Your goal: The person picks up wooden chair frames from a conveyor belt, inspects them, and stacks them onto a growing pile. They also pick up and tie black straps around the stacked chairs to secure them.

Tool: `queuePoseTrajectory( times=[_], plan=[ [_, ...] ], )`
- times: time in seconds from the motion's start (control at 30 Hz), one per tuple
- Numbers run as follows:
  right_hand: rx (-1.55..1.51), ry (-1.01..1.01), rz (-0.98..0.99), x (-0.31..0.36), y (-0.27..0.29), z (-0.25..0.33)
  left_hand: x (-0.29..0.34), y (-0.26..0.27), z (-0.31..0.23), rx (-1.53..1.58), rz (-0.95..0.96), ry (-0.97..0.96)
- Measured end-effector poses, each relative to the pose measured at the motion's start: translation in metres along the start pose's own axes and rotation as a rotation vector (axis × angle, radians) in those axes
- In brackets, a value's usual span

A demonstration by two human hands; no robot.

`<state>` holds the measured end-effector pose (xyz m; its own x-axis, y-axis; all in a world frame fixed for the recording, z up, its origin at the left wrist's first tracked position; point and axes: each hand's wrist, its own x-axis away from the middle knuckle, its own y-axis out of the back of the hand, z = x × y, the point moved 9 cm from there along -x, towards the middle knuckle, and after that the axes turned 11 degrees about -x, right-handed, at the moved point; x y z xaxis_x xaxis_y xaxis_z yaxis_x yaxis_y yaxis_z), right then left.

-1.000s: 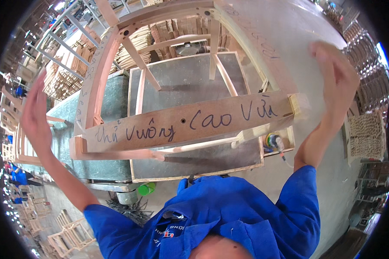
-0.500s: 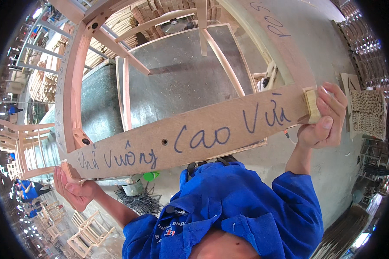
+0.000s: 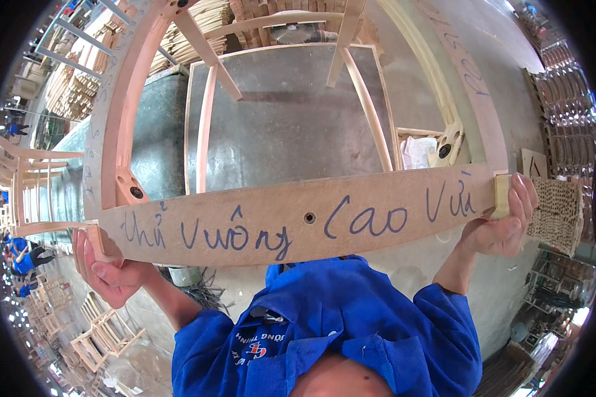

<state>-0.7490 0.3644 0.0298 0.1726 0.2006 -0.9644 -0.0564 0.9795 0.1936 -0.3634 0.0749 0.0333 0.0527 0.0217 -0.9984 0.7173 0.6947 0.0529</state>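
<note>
In front of me is a large frame whose near side is a brown fibreboard panel [image 3: 298,235] with blue handwriting and a small hole in it. My left hand [image 3: 110,272] is closed around its near left corner, fingers against a small wood block [image 3: 98,243]. At the near right corner, my right hand [image 3: 506,228] grips a pale wood block [image 3: 502,195], thumb below and fingers on the outer side. Within the frame shows pale wooden chair framing [image 3: 146,92], with corner blocks [image 3: 447,144] bearing dark round fittings. Slender wooden legs [image 3: 207,129] extend beyond it.
Beyond the frame lies a dark, wood-edged tabletop [image 3: 285,126]. A circular saw blade [image 3: 295,33] sits at the far side, near stacked wooden parts [image 3: 79,86]. Chair frames [image 3: 102,331] stand at lower left; bundled wood pieces [image 3: 555,208] are at right. Another person [image 3: 23,258] is at far left.
The fibreboard panel has turned nearly level: its right end came nearer me and its left end went slightly farther. Both hands kept their grip and moved with it.
</note>
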Motion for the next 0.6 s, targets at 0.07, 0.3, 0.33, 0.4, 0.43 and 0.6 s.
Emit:
queuePoseTrajectory(
  times=[0.07, 0.3, 0.33, 0.4, 0.43, 0.6],
  plan=[
    [-0.003, -0.04, -0.014, 0.0, 0.001, 0.0, 0.001, 0.0, -0.002, -0.005, 0.044, -0.005],
    [0.034, -0.038, 0.111, -0.02, 0.003, 0.008, -0.006, -0.001, -0.015, -0.005, 0.114, 0.039],
    [0.018, -0.039, 0.089, -0.021, 0.006, 0.009, -0.009, -0.001, -0.017, 0.006, 0.122, 0.05],
    [-0.008, -0.054, 0.044, -0.022, 0.015, 0.008, -0.016, -0.002, -0.024, 0.004, 0.176, 0.029],
    [-0.02, -0.07, 0.019, -0.022, 0.02, 0.006, -0.02, -0.003, -0.028, -0.038, 0.209, -0.003],
    [-0.027, -0.055, 0.049, -0.025, 0.027, 0.008, -0.029, 0.0, -0.037, -0.161, 0.315, -0.089]
  ],
)
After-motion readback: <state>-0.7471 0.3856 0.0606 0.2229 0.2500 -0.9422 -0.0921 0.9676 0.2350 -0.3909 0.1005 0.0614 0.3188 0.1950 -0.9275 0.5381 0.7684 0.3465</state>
